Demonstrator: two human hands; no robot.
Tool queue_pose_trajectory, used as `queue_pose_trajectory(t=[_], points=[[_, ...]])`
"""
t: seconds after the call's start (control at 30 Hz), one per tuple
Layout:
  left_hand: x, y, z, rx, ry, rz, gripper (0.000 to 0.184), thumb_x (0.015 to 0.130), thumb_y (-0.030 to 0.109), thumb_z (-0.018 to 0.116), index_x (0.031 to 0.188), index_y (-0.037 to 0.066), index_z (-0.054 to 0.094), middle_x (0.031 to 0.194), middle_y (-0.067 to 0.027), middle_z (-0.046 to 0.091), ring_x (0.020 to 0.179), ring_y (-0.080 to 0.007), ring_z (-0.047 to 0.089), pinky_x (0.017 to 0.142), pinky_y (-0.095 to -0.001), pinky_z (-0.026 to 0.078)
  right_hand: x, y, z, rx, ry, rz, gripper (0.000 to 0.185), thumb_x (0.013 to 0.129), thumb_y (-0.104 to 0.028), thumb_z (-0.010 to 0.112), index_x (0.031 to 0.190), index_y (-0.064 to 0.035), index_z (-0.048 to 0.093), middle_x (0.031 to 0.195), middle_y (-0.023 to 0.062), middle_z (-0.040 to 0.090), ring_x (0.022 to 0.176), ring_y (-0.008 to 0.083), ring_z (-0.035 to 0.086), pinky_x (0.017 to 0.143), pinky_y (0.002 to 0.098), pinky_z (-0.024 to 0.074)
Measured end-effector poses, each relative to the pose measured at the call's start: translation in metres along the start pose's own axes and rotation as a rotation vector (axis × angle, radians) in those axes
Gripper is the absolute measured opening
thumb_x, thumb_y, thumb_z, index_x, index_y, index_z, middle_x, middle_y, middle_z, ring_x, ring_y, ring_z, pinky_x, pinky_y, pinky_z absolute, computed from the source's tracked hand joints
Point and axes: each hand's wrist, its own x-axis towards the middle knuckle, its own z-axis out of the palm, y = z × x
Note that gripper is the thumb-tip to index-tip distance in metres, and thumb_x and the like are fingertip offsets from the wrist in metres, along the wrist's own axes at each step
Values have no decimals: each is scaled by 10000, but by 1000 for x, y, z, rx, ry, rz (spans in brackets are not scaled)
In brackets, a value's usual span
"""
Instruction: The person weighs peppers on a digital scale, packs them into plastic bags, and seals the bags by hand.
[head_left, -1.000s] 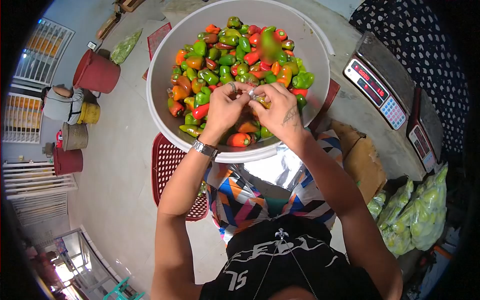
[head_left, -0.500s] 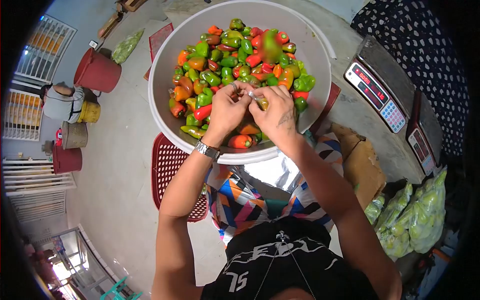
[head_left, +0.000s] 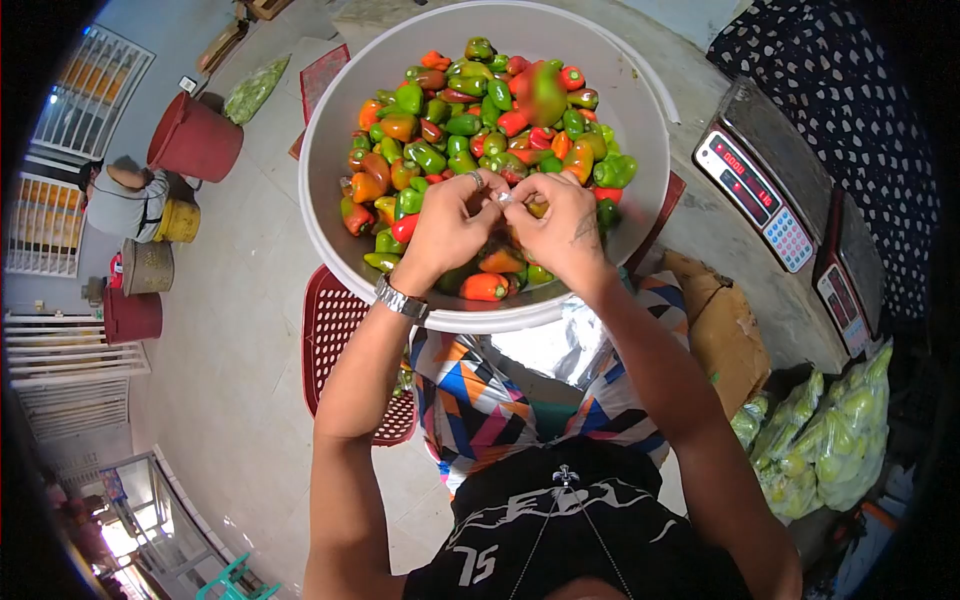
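A large pale tub [head_left: 318, 215] holds a layer of red, green and orange peppers [head_left: 424, 156]. Over its near half, my left hand [head_left: 455, 220] and my right hand [head_left: 556, 222] meet, fingertips almost touching. Both hands pinch a small shiny, clear-looking bit [head_left: 504, 198] between thumbs and forefingers; its exact nature is too small to tell. Peppers lie right under and around my fingers, partly hidden by them. A sheet of silvery foil [head_left: 556, 345] lies below the tub's near rim, over my lap.
Two digital scales [head_left: 742, 180] stand at the right. Bags of green produce [head_left: 845, 430] and torn cardboard [head_left: 715, 325] are at the lower right. A red perforated chair [head_left: 335, 325] is under the tub's left side. At the far left, a person [head_left: 125, 205] bends near red buckets [head_left: 195, 140].
Both hands stay together over the tub with slight finger movements. The tub and scales have shifted slightly down and right in view.
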Motion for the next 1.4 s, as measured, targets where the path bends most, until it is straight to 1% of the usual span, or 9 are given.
queue_pose_trajectory(t=[0.17,0.27,0.37,0.53,0.77,0.9,1.07,1.27,1.4], points=[[-5,6,-3,-19,-63,77,67,962,45,656,979,-16,678,853,-91,696,722,-139,700,641,-298,528,10,-5,-16,288,-253,412,140,820,-153,779,832,-30,713,684,102,689,816,303,673,763,427,539],[-2,2,-6,30,-98,125,85,972,54,655,985,-26,677,850,-92,692,735,-160,717,656,-313,535,9,-4,-18,280,-281,398,121,839,-138,760,835,-29,707,724,114,697,791,302,658,741,409,530],[1,6,-10,37,-140,54,96,974,64,653,984,-27,682,827,-94,694,733,-167,711,662,-315,532,6,0,-15,99,-183,91,99,849,-119,739,845,-30,697,758,122,689,772,311,643,731,422,515],[-1,13,-15,172,-145,5,114,967,89,655,982,-18,691,774,-77,695,675,-147,657,631,-305,507,7,3,-13,61,-187,-12,62,855,-88,710,853,-35,679,784,139,666,807,343,634,752,435,499],[-1,11,-4,-467,18,-350,105,944,52,620,913,-15,695,763,-35,664,604,-108,569,538,-251,462,25,5,-13,47,-158,-134,93,842,-74,719,837,-23,641,782,141,648,816,357,629,780,456,499],[3,15,20,-729,219,-487,148,953,48,581,862,-30,667,762,-70,655,595,-115,574,505,-252,499,12,-10,-6,-144,1,-183,103,813,-70,724,835,-44,627,933,135,640,910,356,614,802,464,499],[-9,24,33,-800,293,-455,137,961,56,607,875,-27,674,770,-62,658,607,-109,587,526,-255,512,-11,-18,-7,-36,32,-25,166,814,-95,746,960,-23,714,964,126,657,894,323,640,799,435,531],[-23,33,45,-646,435,-382,117,971,74,638,962,-24,701,795,-29,669,627,-87,591,538,-239,478,-14,-25,2,115,104,188,132,816,-93,768,912,-12,727,873,129,712,818,274,710,730,383,574],[-25,23,41,-619,321,-430,108,958,73,641,991,1,713,809,-12,675,662,-85,601,566,-237,473,-4,-22,-9,174,-109,425,137,813,-107,781,897,-15,724,842,130,718,834,283,719,748,393,576]])
